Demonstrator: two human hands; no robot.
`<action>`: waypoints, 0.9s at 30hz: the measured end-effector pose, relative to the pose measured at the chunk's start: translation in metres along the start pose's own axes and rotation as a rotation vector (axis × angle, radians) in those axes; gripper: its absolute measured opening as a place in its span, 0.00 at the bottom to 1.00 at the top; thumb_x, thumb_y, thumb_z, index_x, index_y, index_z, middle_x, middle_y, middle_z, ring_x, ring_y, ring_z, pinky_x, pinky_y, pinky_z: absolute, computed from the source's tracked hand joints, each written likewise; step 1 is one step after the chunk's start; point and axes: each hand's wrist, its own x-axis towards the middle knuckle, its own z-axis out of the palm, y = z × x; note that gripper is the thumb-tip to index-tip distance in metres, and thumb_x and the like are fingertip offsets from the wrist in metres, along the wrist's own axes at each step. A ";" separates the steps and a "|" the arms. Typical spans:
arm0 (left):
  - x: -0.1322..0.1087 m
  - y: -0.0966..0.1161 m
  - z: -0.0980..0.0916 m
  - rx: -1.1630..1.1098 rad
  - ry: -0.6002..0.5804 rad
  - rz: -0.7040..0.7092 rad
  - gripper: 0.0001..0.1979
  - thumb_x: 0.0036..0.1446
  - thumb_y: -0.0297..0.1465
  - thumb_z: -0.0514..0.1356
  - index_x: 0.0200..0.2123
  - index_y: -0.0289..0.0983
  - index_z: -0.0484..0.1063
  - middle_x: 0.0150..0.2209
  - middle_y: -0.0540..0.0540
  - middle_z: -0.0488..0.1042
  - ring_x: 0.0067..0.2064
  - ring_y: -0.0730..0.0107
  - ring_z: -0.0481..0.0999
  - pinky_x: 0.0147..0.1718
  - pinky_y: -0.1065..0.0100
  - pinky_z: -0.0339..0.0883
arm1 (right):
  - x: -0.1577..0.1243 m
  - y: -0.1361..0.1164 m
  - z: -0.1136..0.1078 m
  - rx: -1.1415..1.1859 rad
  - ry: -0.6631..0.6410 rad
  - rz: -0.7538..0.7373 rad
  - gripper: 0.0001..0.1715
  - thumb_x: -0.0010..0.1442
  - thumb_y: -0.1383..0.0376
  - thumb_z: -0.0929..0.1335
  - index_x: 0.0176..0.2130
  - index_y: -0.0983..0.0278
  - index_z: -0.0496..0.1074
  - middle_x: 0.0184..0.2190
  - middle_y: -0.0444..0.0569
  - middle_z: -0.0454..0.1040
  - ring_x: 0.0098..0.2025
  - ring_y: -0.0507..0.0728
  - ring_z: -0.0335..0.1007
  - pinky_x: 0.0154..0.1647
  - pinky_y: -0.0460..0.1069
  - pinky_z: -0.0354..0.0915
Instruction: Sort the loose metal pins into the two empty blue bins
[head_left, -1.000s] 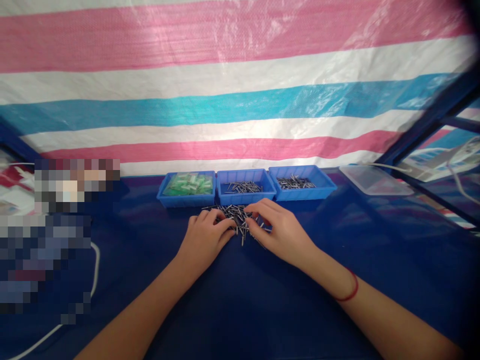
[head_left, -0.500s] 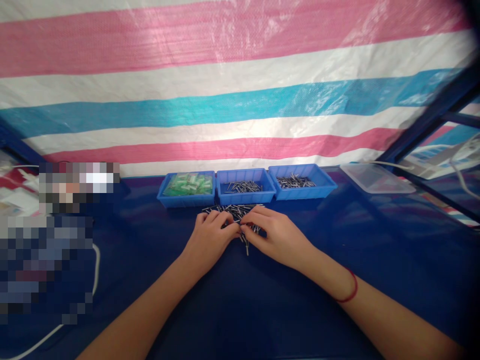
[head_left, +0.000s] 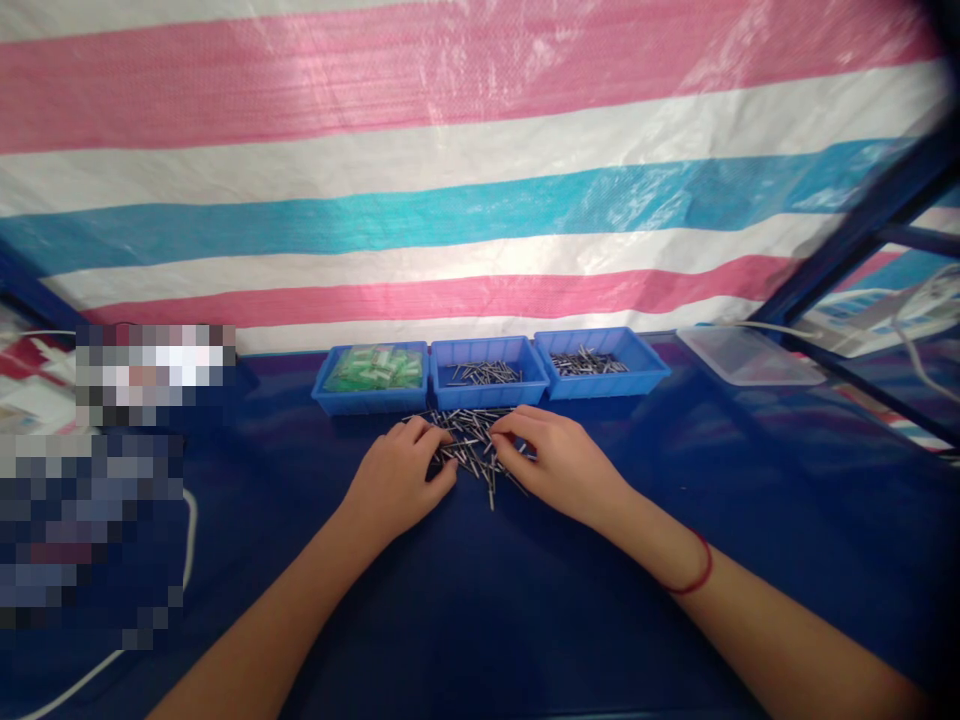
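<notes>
A loose pile of thin metal blind rivets [head_left: 472, 455] lies on the dark blue table in front of the trays. At its left edge is my left hand [head_left: 405, 470], thumb and forefinger apart, with nothing visible between them. My right hand [head_left: 551, 460] is over the right side of the pile. Its thumb and forefinger tips are close together in a pinch; what lies between them is too small to make out. Behind the pile, the middle blue tray [head_left: 491, 393] and the right blue tray [head_left: 611, 384] hold more rivets.
The left blue tray [head_left: 371, 402] contains a clear bag of green pieces [head_left: 375, 368]. A translucent plastic lid [head_left: 750, 358] lies at the back right. A white cable [head_left: 191, 540] runs along the left. Striped sheeting [head_left: 450, 230] hangs behind the table.
My hands were together over the pile and are now apart. The left hand has shifted left and its thumb and forefinger have opened; the right has moved slightly right, uncovering more rivets.
</notes>
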 end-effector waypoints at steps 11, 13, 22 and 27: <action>0.003 0.003 0.003 -0.100 0.042 -0.031 0.10 0.64 0.34 0.54 0.39 0.40 0.74 0.40 0.47 0.74 0.42 0.65 0.72 0.40 0.65 0.62 | 0.000 0.003 0.008 -0.031 -0.020 -0.061 0.12 0.62 0.65 0.64 0.43 0.62 0.74 0.37 0.49 0.74 0.38 0.56 0.70 0.39 0.49 0.64; 0.002 0.004 0.002 -0.093 0.056 -0.030 0.10 0.65 0.33 0.52 0.39 0.39 0.73 0.41 0.47 0.74 0.43 0.64 0.72 0.39 0.64 0.61 | -0.001 0.004 0.011 -0.049 -0.033 -0.099 0.14 0.63 0.64 0.64 0.46 0.62 0.74 0.40 0.51 0.74 0.41 0.57 0.70 0.41 0.50 0.64; -0.004 0.005 0.005 -0.181 0.142 -0.055 0.10 0.62 0.31 0.54 0.44 0.40 0.72 0.41 0.47 0.75 0.44 0.62 0.71 0.43 0.61 0.63 | -0.002 -0.001 0.018 -0.158 -0.096 -0.143 0.11 0.64 0.65 0.63 0.38 0.62 0.75 0.36 0.50 0.73 0.40 0.57 0.68 0.41 0.51 0.63; -0.004 0.007 0.005 -0.247 0.190 -0.078 0.12 0.60 0.27 0.53 0.46 0.38 0.72 0.39 0.46 0.75 0.43 0.61 0.71 0.43 0.60 0.64 | -0.001 0.000 0.019 -0.143 -0.060 -0.128 0.11 0.65 0.67 0.62 0.36 0.62 0.73 0.35 0.50 0.72 0.40 0.57 0.67 0.41 0.51 0.63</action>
